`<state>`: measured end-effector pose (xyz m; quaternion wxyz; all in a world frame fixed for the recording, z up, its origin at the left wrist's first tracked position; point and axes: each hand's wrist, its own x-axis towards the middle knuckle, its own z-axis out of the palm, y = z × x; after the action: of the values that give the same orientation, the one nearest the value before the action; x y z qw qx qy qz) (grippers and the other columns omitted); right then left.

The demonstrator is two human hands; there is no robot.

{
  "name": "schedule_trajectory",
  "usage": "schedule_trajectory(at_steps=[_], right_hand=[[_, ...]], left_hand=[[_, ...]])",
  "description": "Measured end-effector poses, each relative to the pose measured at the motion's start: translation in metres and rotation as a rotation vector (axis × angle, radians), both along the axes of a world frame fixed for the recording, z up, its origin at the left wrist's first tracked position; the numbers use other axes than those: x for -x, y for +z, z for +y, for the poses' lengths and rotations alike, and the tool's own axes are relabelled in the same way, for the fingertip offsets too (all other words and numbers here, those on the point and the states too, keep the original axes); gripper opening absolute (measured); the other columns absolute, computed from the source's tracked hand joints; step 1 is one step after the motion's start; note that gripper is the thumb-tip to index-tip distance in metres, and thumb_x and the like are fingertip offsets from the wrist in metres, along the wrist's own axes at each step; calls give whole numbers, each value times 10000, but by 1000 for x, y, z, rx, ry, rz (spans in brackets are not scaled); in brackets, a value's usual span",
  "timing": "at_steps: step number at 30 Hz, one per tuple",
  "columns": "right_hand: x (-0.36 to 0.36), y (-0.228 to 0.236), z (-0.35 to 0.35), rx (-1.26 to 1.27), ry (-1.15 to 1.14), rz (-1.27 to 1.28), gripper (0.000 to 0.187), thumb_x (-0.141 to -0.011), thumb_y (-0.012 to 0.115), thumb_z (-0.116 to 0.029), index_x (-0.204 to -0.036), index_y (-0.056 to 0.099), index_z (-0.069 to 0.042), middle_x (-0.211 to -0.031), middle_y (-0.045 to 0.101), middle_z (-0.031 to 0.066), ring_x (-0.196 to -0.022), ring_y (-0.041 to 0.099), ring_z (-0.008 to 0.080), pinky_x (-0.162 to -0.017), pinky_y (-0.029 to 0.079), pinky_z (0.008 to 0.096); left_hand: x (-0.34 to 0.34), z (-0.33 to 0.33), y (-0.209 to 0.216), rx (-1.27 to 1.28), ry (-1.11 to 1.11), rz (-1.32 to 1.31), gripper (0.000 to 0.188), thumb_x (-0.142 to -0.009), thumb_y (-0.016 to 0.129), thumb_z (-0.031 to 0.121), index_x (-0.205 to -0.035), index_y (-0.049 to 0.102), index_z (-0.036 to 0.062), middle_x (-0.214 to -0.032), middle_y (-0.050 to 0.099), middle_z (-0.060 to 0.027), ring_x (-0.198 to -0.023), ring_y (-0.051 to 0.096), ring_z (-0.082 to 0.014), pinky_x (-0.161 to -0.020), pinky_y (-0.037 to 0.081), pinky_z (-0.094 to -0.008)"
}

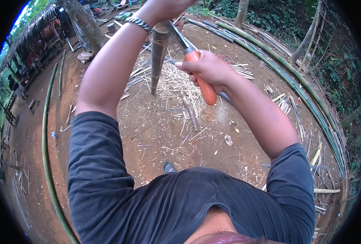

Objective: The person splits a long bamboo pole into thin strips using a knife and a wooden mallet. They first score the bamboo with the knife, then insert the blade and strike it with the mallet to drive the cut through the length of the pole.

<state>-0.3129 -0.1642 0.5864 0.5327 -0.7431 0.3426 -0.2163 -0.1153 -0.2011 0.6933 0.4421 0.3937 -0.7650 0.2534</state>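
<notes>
My right hand [213,70] is wrapped round the orange wooden handle of a machete [206,90]. Its blade slants up and away to the left, beside the upper part of a thick bamboo pole [159,55]. The pole stands nearly upright in front of me, its lower end over the strewn ground. At the upper edge, my left hand [167,9] is over the top of the pole, with a dark braided band on the wrist. Its fingers are mostly cut off by the picture edge, so its hold is hidden.
Pale bamboo shavings [176,81] and a short brown stick [190,110] lie on the dirt ahead. Long green bamboo poles [268,57] curve along the right; another bamboo pole [46,138] lies left. Beyond are a tree trunk [83,22] and a thatched shelter [28,34] with people nearby.
</notes>
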Motion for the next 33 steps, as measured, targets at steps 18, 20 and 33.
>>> schedule_trajectory(at_steps=[18,20,33], right_hand=[[-204,23,26,-352,208,-743,394,-921,661,-90,-1181,502,161,-1075,597,245,-909,661,281,-798,575,424],[-233,23,33,-387,211,-820,430,-935,647,-85,-1244,466,151,-1100,593,240,-991,650,274,-856,562,424],[-193,-143,-60,-11,401,-258,731,-946,702,-365,-1479,364,1,-1421,502,219,-1377,479,322,-1138,420,440]], left_hand=[[-70,187,-124,-556,-39,845,844,-929,713,120,-1578,206,-67,-1388,560,-174,-1201,607,-206,-992,510,-330],[-88,198,-112,-556,-14,842,838,-921,714,111,-1574,220,-71,-1408,545,-185,-1249,580,-222,-1034,483,-348],[-163,160,-72,-400,482,771,682,-920,701,190,-1511,409,17,-948,639,-57,-799,658,-110,-682,548,-259]])
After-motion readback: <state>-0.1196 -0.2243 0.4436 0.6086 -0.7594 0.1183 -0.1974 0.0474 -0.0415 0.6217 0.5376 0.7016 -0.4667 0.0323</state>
